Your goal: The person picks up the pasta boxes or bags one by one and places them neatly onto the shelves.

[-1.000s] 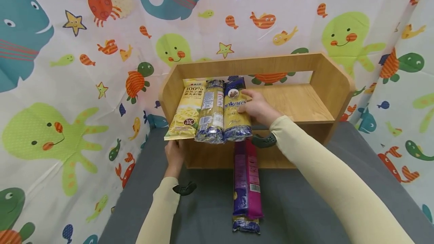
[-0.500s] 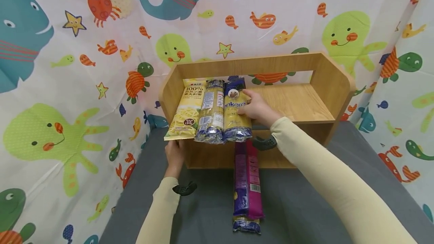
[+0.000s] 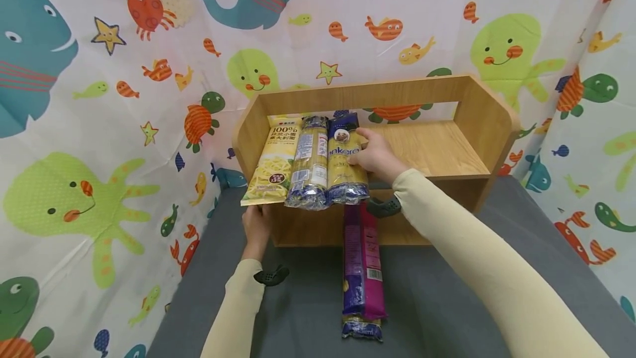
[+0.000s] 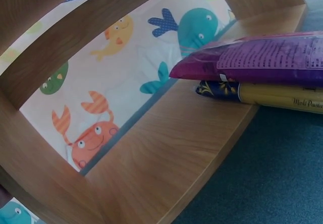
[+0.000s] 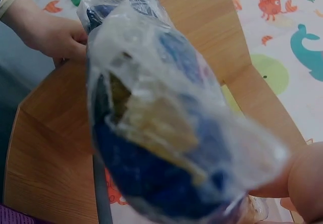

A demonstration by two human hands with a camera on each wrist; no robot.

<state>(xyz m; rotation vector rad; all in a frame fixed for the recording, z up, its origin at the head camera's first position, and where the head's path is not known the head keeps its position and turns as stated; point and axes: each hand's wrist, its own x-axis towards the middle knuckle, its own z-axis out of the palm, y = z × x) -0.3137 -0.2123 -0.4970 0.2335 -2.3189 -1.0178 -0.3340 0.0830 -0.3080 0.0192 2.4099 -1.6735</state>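
In the head view, my right hand [image 3: 379, 154] holds a blue-and-gold pasta packet [image 3: 343, 178] by its right side, thumb and fingers on the wrapper. This packet lies on the shelf's upper board beside a clear-wrapped spaghetti packet [image 3: 309, 164] and a yellow noodle bag [image 3: 272, 167], all three side by side at the left. Below the yellow bag, my left hand [image 3: 256, 231] grips the left side of the wooden shelf [image 3: 429, 151]; its fingertips are hidden. The right wrist view shows the pasta packet's crinkled end [image 5: 161, 113] up close, with the left hand [image 5: 48, 35] behind.
A pink-and-purple packet [image 3: 362, 269] lies on top of another gold-and-blue pasta packet [image 3: 361, 329]. Both run from the lower board [image 4: 166, 138] out over the grey tabletop [image 3: 308, 297]. A sea-animal cloth [image 3: 164, 93] hangs behind and at both sides.
Almost nothing differs. The head view has shifted slightly; both hands and the packets keep their places.
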